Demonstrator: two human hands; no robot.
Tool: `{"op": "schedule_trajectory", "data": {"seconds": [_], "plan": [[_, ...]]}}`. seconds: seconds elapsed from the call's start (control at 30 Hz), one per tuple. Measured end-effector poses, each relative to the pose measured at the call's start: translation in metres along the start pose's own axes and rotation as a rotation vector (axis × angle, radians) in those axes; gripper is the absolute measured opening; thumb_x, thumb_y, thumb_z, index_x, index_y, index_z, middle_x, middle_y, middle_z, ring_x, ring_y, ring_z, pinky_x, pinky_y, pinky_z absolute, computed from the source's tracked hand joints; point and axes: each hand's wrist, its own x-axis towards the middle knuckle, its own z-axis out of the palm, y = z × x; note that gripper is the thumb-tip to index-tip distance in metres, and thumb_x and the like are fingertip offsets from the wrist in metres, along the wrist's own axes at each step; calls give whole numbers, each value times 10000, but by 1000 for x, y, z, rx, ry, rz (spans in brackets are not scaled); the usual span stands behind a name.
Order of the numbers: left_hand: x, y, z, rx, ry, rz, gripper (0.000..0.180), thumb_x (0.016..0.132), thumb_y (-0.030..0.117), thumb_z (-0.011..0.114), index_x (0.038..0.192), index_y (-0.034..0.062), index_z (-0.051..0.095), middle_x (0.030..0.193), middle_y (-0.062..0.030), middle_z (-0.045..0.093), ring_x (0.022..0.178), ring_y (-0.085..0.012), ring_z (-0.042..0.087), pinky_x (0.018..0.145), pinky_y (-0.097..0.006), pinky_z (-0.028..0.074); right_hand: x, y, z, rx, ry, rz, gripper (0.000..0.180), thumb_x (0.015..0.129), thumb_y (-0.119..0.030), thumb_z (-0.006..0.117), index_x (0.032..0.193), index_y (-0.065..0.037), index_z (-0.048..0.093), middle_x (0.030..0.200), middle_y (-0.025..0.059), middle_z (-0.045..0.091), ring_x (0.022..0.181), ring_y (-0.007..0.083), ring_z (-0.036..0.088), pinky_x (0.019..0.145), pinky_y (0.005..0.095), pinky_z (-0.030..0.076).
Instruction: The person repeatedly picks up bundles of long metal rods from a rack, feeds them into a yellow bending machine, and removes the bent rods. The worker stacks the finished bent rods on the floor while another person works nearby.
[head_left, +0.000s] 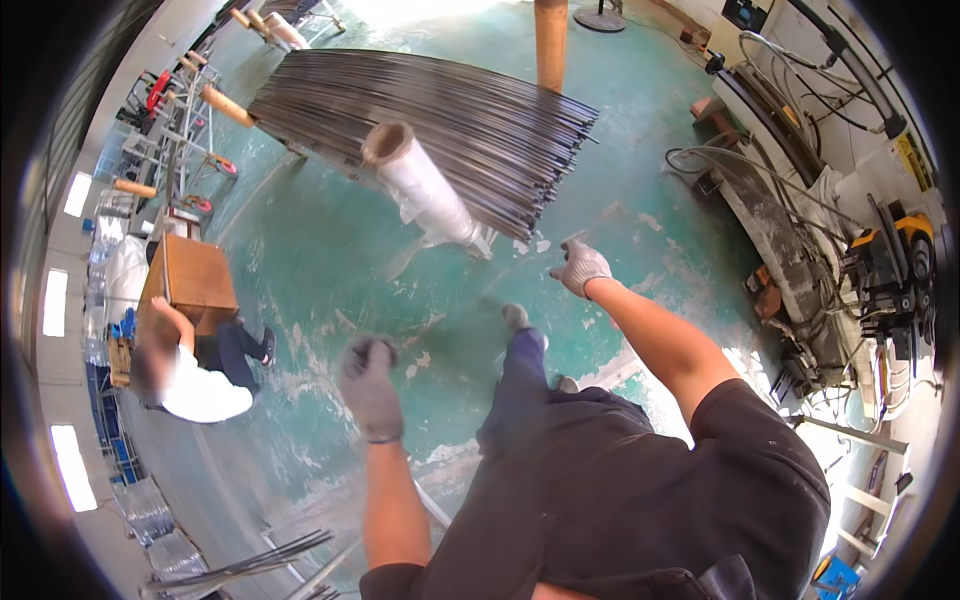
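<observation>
My left hand (370, 388), in a pale grey work glove, is raised over the floor at the lower middle. Its fingers are curled in and blurred; a dark patch shows at them, and I cannot make out what they hold, if anything. My right hand (582, 268), gloved too, reaches forward with the fingers apart and nothing in them. Beyond it lies a broad layer of long dark metal rods (420, 110), their ends nearest the right hand. A tall roll of clear plastic film (425, 185) on a cardboard core stands in front of the rods, between my hands and apart from both.
A green, worn floor (450, 340) spreads beneath me. At left a person (205, 380) in a white top sits by a brown box (200, 280). Machinery with hoses (790, 220) lines the right wall. An orange-brown post (550, 45) rises behind the rods. Thin rods (245, 565) lie lower left.
</observation>
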Motion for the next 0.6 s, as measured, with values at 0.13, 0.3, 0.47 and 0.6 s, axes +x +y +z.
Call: {"op": "schedule_trajectory", "data": {"seconds": [0.13,0.3,0.47,0.6], "plan": [[132,56,74,150,72,272,130,994,35,605,1103,-17,653,1009,-60,665,876,-144,604,827,-282,501,83,-22,-11,-61,73,22,786,818,-370,835,1464,-74,500,1401,188,607,1316,368,568,1078,454,489],[268,65,171,305,167,398,266,964,135,650,1165,-40,654,1093,-110,666,985,-219,626,936,-341,505,180,-78,-44,-152,63,6,861,792,-380,841,1487,-76,432,1428,205,552,1322,407,532,1104,486,459],[333,41,235,460,293,335,333,944,208,668,1158,-47,656,1129,-154,647,1043,-270,631,943,-376,508,264,-92,-30,-84,200,-149,879,727,-354,881,1424,-25,458,1410,206,536,1321,393,515,1108,470,445],[336,54,256,655,348,313,268,949,167,676,1121,-37,666,1076,-119,663,935,-212,612,858,-338,498,316,-93,-8,-137,220,-168,824,667,-328,910,1296,17,503,1281,220,585,1221,399,567,1049,474,476]]}}
